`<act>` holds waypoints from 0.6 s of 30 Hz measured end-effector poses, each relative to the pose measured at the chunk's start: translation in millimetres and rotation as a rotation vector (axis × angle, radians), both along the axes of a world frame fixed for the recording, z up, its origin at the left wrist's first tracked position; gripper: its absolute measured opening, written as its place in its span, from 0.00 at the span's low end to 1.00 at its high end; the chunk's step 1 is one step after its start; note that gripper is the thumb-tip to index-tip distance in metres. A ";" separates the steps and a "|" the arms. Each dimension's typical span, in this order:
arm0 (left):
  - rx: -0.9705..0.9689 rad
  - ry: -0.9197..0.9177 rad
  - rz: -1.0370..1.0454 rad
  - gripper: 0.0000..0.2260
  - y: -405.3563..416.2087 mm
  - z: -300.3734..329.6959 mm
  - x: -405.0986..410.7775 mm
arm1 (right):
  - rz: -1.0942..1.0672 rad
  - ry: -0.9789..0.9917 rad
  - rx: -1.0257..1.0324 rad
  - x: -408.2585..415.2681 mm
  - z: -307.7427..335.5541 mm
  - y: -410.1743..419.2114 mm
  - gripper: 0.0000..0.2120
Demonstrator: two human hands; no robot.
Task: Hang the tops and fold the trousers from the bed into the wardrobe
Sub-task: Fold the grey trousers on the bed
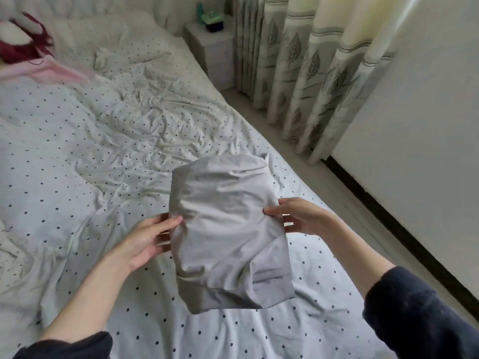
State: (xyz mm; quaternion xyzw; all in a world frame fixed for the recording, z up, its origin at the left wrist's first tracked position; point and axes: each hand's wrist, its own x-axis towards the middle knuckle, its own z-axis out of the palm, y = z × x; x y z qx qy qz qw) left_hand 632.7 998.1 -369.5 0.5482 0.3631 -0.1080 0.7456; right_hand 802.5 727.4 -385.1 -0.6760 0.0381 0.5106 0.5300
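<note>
A polka-dot bed [77, 156] fills the frame. Centre-low, folded grey trousers [228, 229] are held above it, long axis running lower right to upper left. The left hand [145, 242] and right hand [298, 216] pinch opposite edges, thumbs on top.

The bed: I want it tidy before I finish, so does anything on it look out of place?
The sheet is badly rumpled across the middle. A pink hanger lies loose near the pillows beside a dark red garment. Both hands hold the folded grey trousers neatly.
</note>
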 end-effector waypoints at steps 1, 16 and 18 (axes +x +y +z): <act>0.006 -0.033 -0.050 0.18 -8.8 12.0 2.3 | -0.059 -0.037 0.002 -10.9 17.1 -16.7 0.11; -0.080 -0.303 -0.834 0.10 -255.9 129.4 -16.6 | -0.869 -0.309 -0.088 -286.7 177.1 -287.4 0.08; -0.112 -0.326 -0.938 0.12 -301.9 141.9 -31.8 | -0.973 -0.322 -0.120 -331.7 190.6 -321.2 0.09</act>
